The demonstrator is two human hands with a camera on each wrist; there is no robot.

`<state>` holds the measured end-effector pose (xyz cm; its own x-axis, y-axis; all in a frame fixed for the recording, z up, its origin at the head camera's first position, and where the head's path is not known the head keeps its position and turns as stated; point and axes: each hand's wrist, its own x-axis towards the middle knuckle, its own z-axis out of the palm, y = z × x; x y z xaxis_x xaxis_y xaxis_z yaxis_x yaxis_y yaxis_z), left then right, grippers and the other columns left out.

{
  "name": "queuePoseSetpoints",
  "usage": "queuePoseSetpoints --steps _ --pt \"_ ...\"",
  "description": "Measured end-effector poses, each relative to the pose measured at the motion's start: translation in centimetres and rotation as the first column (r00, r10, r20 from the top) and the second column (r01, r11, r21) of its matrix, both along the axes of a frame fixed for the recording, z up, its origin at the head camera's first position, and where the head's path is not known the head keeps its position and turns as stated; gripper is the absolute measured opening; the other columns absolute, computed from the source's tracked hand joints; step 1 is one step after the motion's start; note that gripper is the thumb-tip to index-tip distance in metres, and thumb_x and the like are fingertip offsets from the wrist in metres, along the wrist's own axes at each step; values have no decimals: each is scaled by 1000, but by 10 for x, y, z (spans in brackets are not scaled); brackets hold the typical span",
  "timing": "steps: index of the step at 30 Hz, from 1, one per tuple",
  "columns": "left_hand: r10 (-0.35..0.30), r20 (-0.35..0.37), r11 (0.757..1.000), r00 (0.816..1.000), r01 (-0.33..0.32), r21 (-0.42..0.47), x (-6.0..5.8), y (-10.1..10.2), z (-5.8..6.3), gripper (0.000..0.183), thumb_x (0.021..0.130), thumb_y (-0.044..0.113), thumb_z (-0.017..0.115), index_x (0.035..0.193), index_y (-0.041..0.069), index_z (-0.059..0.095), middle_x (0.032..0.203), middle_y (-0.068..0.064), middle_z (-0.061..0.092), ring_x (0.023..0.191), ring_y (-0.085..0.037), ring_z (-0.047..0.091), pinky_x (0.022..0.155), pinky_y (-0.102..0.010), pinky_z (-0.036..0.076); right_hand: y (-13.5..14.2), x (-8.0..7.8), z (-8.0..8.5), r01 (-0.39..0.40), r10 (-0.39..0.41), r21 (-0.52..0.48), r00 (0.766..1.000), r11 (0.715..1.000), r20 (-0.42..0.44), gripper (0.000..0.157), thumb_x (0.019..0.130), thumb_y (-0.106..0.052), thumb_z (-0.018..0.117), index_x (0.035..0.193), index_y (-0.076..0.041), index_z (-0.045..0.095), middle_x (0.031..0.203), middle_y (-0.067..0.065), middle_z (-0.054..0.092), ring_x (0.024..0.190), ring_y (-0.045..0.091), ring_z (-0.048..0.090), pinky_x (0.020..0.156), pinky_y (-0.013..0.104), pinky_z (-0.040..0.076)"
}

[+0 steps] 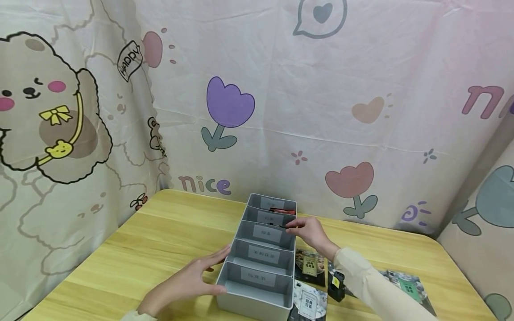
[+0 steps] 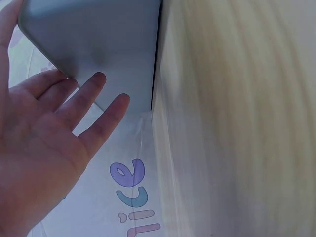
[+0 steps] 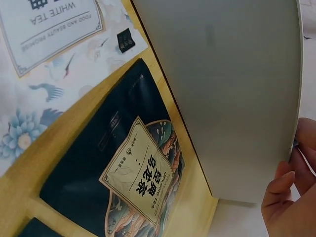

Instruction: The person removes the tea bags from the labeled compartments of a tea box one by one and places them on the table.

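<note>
A long grey divided box (image 1: pixel 257 307) stands on the table, its several compartments each bearing a white label. My left hand (image 1: pixel 192 278) rests along the box's left side with fingers spread. In the left wrist view, the straight fingers (image 2: pixel 116 111) lie against the grey wall. Over the right rim, towards the back, my right hand (image 1: pixel 311 232) pinches a thin dark packet (image 1: pixel 276 225) at the second compartment from the back. Most of that packet is hidden by the box and fingers. A red packet (image 1: pixel 283 211) sits in the rearmost compartment.
Right of the box lie a dark oolong tea pouch (image 3: pixel 89 163) and a white tea pouch (image 3: pixel 74 91). A green-labelled pouch (image 1: pixel 409 287) lies farther right, partly behind the right sleeve. A printed curtain (image 1: pixel 273 111) hangs behind the wooden table (image 1: pixel 160 227).
</note>
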<state>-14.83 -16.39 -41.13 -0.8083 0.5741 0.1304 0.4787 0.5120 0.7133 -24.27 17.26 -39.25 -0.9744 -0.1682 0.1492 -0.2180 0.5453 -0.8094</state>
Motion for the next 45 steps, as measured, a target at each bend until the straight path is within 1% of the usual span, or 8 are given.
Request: queuePoseSetpoints --steps 8,14,21,24,32,36,39,45 --pt "5 -5 1000 1000 -6 -7 0 0 -1 86 82 42 74 152 13 32 153 -14 31 130 -43 40 95 -66 37 0 0 1 -29 29 -4 999 1000 -15 9 87 -8 70 92 -5 77 93 5 71 86 19 64 74 35 53" --pt "3 -12 1000 1000 -3 -4 0 0 -2 86 82 42 74 152 13 33 153 -13 31 130 -43 40 95 -66 37 1 0 1 -37 37 -13 999 999 -16 11 89 -9 69 94 -4 77 93 6 71 86 19 64 76 38 54" --pt "-12 -26 1000 1000 12 -3 -1 -1 -2 86 83 41 74 151 10 33 154 -12 32 125 -39 46 93 -50 48 -1 -2 4 -5 4 -45 1000 999 -17 10 90 -9 68 93 -4 76 92 4 71 84 17 64 77 38 53" --pt "-18 -29 1000 999 18 -1 -1 -1 -2 85 84 41 74 151 9 33 154 -12 31 126 -39 46 93 -48 48 0 -2 7 -1 -1 -66 999 998 -32 10 90 -10 68 94 -4 75 91 4 71 84 18 64 78 39 53" --pt "-20 -22 1000 1000 20 -4 1 -1 -1 87 83 43 73 152 11 31 154 -13 29 128 -43 42 94 -64 39 2 -5 22 -1 0 -161 1000 987 -7 13 90 -15 68 95 -4 74 90 3 71 88 19 63 89 50 48" --pt "-12 -19 1000 1000 12 -4 1 0 -1 87 83 43 74 152 13 31 154 -13 29 130 -44 39 95 -66 37 4 -4 32 4 -5 -187 1000 982 -5 15 90 -18 70 96 -5 74 89 1 69 87 18 60 81 41 48" --pt "-8 -17 1000 1000 8 -7 1 0 -2 87 83 43 74 152 13 31 154 -13 29 131 -44 38 95 -67 36 6 -4 38 24 -27 -213 1000 977 -12 17 89 -19 70 95 -4 73 89 0 67 84 18 57 72 34 46" --pt "-8 -11 1000 1000 8 -8 0 0 -2 87 83 42 74 152 12 31 154 -14 30 129 -44 40 95 -67 36 5 -3 45 37 -46 -247 999 968 -30 17 88 -18 72 95 -3 73 85 -1 67 78 18 54 67 33 44"
